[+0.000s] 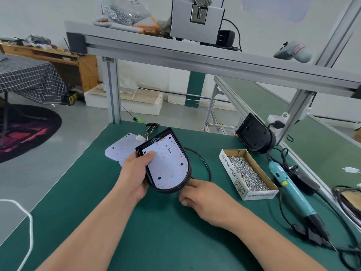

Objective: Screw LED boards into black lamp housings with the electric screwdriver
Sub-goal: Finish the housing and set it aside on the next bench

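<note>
LED board (pixel 168 163) lies seated face-up in the black lamp housing (pixel 186 174), which we hold tilted toward us over the green mat (pixel 156 231). Our left hand (pixel 134 174) curls its fingers round the housing's left edge while the thumb (pixel 148 155) presses the board's upper corner, we judge to keep it flat over its screw holes. Our right hand (pixel 207 200) grasps nothing: its index fingertip (pixel 192 182) touches the housing's rounded lower rim to steady it, the other fingers loosely curled. Right of those fingers, near, stands the box of screws (pixel 230 169); beyond it lies the electric screwdriver (pixel 293 190), untouched. A spare LED board (pixel 119 151) lies just behind our left fingers.
</note>
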Tool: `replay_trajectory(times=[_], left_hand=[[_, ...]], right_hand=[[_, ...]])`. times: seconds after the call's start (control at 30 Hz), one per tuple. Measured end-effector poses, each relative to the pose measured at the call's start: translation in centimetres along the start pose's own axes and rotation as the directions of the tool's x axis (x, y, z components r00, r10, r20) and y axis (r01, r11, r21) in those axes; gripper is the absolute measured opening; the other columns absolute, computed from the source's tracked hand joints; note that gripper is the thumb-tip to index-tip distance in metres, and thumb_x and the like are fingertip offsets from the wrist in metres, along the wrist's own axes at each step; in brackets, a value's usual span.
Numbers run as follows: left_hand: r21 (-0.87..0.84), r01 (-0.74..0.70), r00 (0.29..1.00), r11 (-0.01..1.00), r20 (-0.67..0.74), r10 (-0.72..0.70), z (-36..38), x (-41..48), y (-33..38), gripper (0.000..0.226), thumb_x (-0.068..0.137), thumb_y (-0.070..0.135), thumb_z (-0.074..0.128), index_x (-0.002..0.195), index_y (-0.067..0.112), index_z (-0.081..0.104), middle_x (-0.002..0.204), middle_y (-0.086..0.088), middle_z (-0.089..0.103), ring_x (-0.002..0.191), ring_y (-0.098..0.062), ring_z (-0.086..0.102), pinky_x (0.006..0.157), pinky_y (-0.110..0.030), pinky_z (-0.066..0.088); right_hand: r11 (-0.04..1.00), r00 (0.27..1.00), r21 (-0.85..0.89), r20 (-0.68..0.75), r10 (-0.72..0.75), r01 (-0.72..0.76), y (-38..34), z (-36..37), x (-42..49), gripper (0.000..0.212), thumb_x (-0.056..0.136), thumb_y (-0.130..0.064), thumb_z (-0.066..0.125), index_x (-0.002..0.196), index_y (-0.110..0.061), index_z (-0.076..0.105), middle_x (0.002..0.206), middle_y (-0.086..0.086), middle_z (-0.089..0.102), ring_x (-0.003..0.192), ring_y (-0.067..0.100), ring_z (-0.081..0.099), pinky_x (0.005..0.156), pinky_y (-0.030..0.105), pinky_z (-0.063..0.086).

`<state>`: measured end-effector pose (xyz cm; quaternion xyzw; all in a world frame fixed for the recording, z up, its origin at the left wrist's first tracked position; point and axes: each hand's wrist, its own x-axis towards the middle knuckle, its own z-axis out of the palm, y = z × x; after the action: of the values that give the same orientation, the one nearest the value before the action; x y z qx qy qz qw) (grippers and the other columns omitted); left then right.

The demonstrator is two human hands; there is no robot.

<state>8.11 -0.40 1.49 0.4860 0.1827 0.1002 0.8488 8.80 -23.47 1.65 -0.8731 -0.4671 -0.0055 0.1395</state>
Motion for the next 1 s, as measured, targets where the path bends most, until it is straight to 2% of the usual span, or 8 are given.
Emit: replay_trajectory(times=[0.1,0.17,0.3,0.4,0.6,0.8,0.93,1.0], left_hand=[[0.035,-0.015,1.0,0.999,0.002,0.015,0.2,-0.4,0.0,0.019,0.105,0.011,0.06,0.121,0.015,0.069,0.11,-0.005,0.082,0.092,-0.021,0.08,0.067,-0.036,0.064],[0.061,-0.018,1.0,0.998,-0.006,0.018,0.3,-0.6,0.1,0.02,0.103,0.01,0.062,0.121,0.015,0.068,0.109,-0.004,0.082,0.092,-0.022,0.08,0.07,-0.038,0.065],[0.233,0.0,0.998,0.972,0.065,-0.015,0.6,-1.4,0.2,0.025,0.101,0.008,0.063,0.124,0.017,0.066,0.113,-0.008,0.081,0.102,-0.031,0.078,0.088,-0.055,0.063],[0.387,0.052,0.967,0.921,0.212,-0.143,1.4,-2.7,-0.2,0.03,0.098,0.005,0.065,0.126,0.015,0.062,0.106,-0.011,0.081,0.088,-0.029,0.08,0.068,-0.047,0.065],[0.584,0.061,0.914,0.809,0.292,-0.28,2.6,-4.6,-1.6,0.033,0.086,0.01,0.074,0.115,0.013,0.061,0.098,-0.01,0.08,0.08,-0.027,0.079,0.063,-0.04,0.063],[0.792,-0.175,0.934,0.585,0.321,-0.155,2.4,-4.8,-1.4,0.025,0.086,0.027,0.08,0.103,0.024,0.061,0.072,0.007,0.065,0.053,-0.011,0.054,0.048,-0.027,0.045],[0.881,-0.342,0.926,0.326,0.374,-0.041,2.4,-5.1,-1.3,0.025,0.083,0.044,0.076,0.099,0.029,0.064,0.091,0.007,0.069,0.08,-0.012,0.066,0.075,-0.037,0.055],[0.882,-0.36,0.915,0.305,0.398,-0.07,2.5,-5.3,-1.2,0.029,0.08,0.046,0.076,0.096,0.025,0.065,0.093,0.003,0.069,0.081,-0.016,0.065,0.079,-0.039,0.054]], right_hand=[[0.997,0.999,-0.071,0.029,-0.024,0.026,-0.2,0.3,0.0,0.013,0.097,-0.011,0.052,0.102,-0.023,0.05,0.103,-0.009,0.05,0.083,0.013,0.041,0.073,0.037,0.046],[0.997,0.999,-0.073,0.036,0.037,-0.034,0.3,0.4,-0.4,0.014,0.101,-0.015,0.049,0.099,-0.027,0.043,0.102,-0.007,0.048,0.085,0.018,0.046,0.077,0.04,0.047],[0.927,0.905,0.197,-0.225,0.36,-0.32,3.5,-1.7,-2.3,0.015,0.108,-0.028,0.051,0.094,-0.034,0.051,0.092,-0.016,0.061,0.086,0.003,0.058,0.079,0.026,0.043],[0.769,0.775,0.595,-0.365,0.516,-0.233,4.5,-3.5,-3.3,0.025,0.108,-0.024,0.051,0.087,-0.034,0.06,0.077,-0.006,0.063,0.067,0.006,0.051,0.068,0.027,0.042],[0.747,0.774,0.643,-0.383,0.504,-0.168,3.4,-3.0,-2.8,0.02,0.107,-0.023,0.05,0.093,-0.019,0.063,0.092,-0.007,0.068,0.091,0.016,0.062,0.089,0.038,0.052],[0.705,0.779,0.68,-0.327,0.535,-0.199,3.5,-2.7,-2.8,0.021,0.111,-0.008,0.048,0.098,-0.012,0.065,0.104,-0.01,0.074,0.097,0.005,0.065,0.084,0.02,0.051],[0.698,0.792,0.667,-0.265,0.55,-0.261,4.1,-3.4,-2.8,0.022,0.11,-0.011,0.05,0.095,-0.017,0.066,0.102,-0.009,0.075,0.086,0.004,0.064,0.075,0.022,0.051],[0.682,0.807,0.667,-0.206,0.554,-0.299,4.5,-3.8,-3.2,0.024,0.109,-0.012,0.052,0.092,-0.02,0.067,0.097,-0.008,0.074,0.079,0.007,0.062,0.073,0.029,0.05]])
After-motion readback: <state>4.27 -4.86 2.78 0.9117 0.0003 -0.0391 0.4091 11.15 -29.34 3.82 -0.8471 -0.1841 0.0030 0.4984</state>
